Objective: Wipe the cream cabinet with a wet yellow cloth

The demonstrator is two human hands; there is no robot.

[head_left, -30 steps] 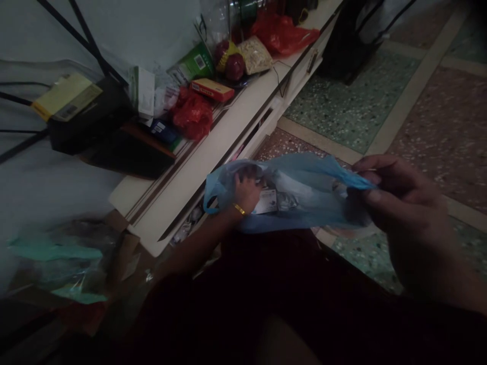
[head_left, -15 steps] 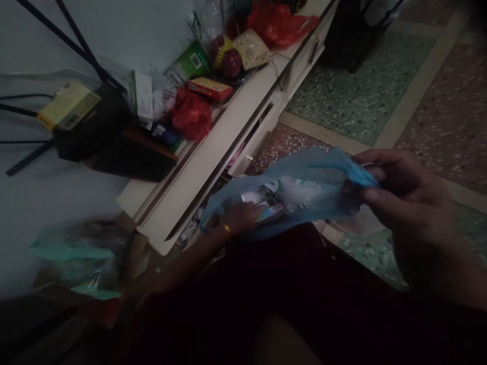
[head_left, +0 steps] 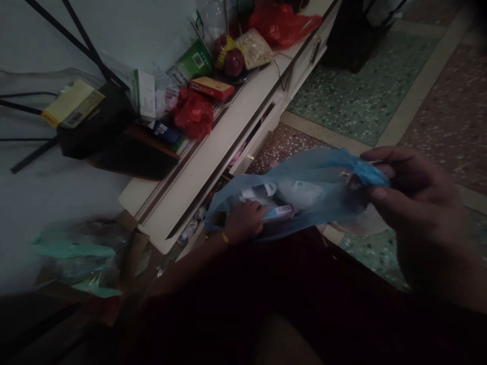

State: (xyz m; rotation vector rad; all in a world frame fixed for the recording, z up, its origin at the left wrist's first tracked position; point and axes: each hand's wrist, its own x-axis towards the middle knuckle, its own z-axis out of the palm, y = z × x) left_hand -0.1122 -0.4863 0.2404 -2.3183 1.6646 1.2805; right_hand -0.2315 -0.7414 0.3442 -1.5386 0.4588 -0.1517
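Note:
A thin blue plastic bag (head_left: 323, 175) is stretched sideways in front of me, with small boxes and packets (head_left: 274, 200) showing through it. My right hand (head_left: 414, 213) pinches the bag's right end between thumb and fingers. My left hand (head_left: 243, 220), with a gold bangle at the wrist, is closed on the bag's lower left part, against a small box with a pink stripe. Below the bag lies dark red cloth over my lap.
A cream low cabinet (head_left: 213, 152) with a part-open drawer runs diagonally at left. On it lie red bags (head_left: 192, 114), a red box (head_left: 211, 87), a green packet, a black case (head_left: 95, 126). A teal bag (head_left: 76, 258) lies at lower left. Speckled tiled floor (head_left: 361, 96) is to the right.
My left hand has slid down from the bag's upper left to its lower edge. The bag has tilted and its contents have shifted. My right hand keeps its pinch.

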